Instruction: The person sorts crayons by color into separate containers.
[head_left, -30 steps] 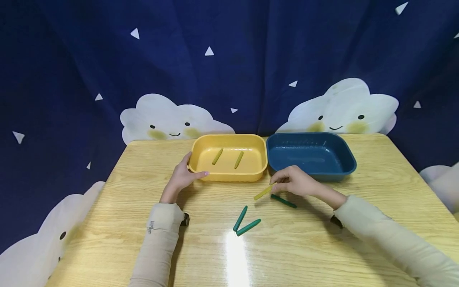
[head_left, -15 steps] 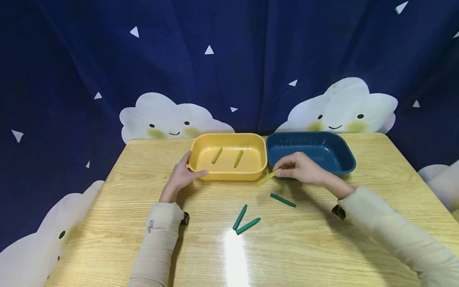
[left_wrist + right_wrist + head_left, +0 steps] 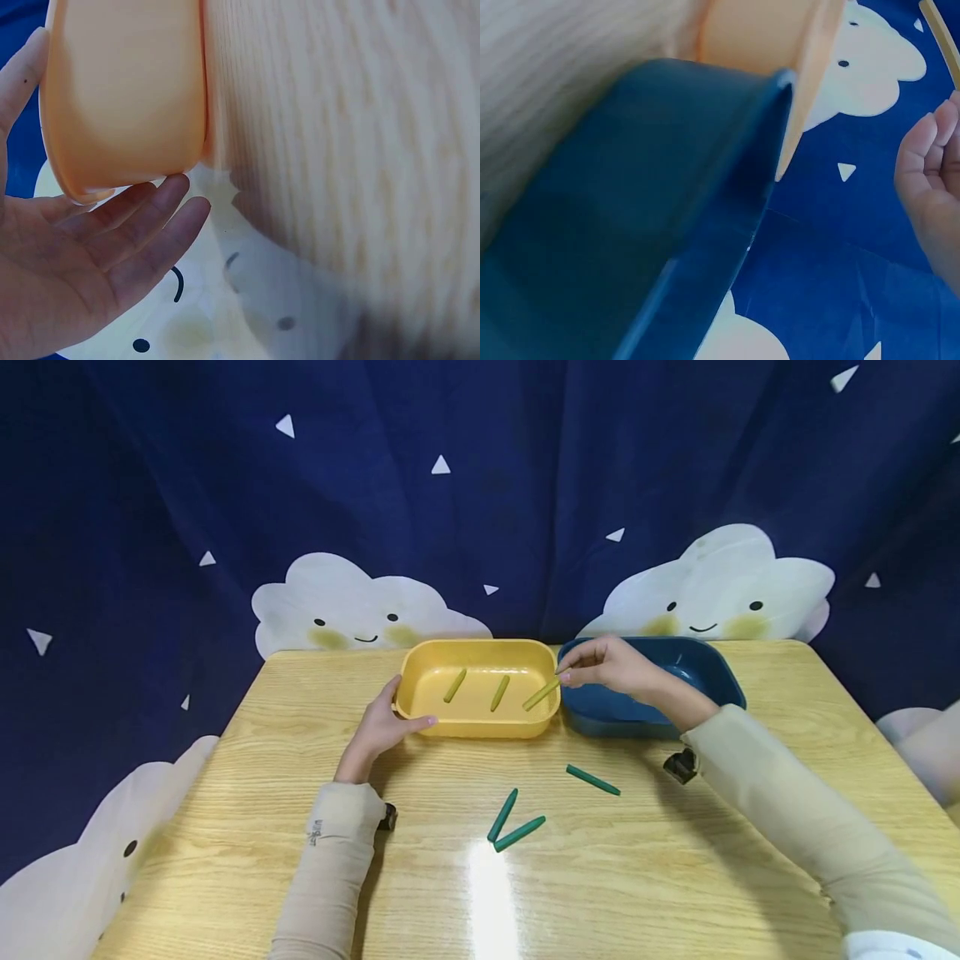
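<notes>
My right hand (image 3: 611, 668) pinches a yellow crayon (image 3: 542, 695) between thumb and fingertips. The crayon slants down over the right end of the yellow bin (image 3: 480, 729); in the right wrist view the same crayon (image 3: 941, 41) sticks up past the fingertips. Two other yellow crayons, one on the left (image 3: 454, 686) and one in the middle (image 3: 500, 693), lie in the bin. My left hand (image 3: 378, 727) rests against the bin's left front corner, thumb along the front rim. In the left wrist view its fairly straight fingers (image 3: 154, 217) touch the end wall.
Right beside the yellow bin stands a dark blue bin (image 3: 600, 727), under my right hand and forearm. Three green crayons lie on the wooden table: one on the right (image 3: 592, 780), two nearer the front (image 3: 502, 815). A navy curtain (image 3: 480, 510) hangs behind the table.
My right hand has lifted the yellow crayon from low over the table in front of the bins, up and away from me to the yellow bin's right end. My left hand has stayed put.
</notes>
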`<move>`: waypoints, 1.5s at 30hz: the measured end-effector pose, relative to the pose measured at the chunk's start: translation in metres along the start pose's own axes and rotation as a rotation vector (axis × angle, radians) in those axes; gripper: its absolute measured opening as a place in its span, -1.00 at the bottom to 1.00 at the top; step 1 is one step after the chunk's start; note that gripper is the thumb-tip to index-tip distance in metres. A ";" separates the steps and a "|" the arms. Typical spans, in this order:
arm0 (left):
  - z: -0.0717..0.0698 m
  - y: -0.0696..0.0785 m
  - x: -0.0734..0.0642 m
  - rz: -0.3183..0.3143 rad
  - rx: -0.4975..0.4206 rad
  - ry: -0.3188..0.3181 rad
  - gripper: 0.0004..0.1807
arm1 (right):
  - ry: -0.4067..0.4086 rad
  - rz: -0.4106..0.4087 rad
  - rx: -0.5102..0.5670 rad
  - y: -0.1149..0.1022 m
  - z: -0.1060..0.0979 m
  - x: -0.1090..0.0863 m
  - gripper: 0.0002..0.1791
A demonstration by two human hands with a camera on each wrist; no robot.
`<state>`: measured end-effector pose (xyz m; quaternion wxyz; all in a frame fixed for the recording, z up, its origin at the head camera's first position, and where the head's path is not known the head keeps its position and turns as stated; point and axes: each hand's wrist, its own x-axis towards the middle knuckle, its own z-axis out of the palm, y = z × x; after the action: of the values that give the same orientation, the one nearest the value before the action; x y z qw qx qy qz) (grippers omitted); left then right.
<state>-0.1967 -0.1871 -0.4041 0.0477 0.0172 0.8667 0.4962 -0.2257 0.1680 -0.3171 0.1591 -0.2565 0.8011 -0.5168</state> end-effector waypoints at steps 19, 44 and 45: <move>0.000 0.000 0.000 0.007 -0.032 0.003 0.13 | 0.079 0.111 0.303 0.001 -0.010 0.075 -0.89; 0.000 -0.001 0.001 -0.014 -0.018 0.017 0.12 | 0.051 0.121 0.431 -0.004 0.022 0.153 -0.88; 0.001 -0.001 0.001 -0.013 -0.023 0.018 0.12 | 0.049 0.115 0.438 -0.003 0.024 0.155 -0.88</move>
<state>-0.1977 -0.1872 -0.4056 0.0435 0.0066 0.8613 0.5062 -0.3397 0.0598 -0.3225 0.2208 -0.1572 0.6867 -0.6746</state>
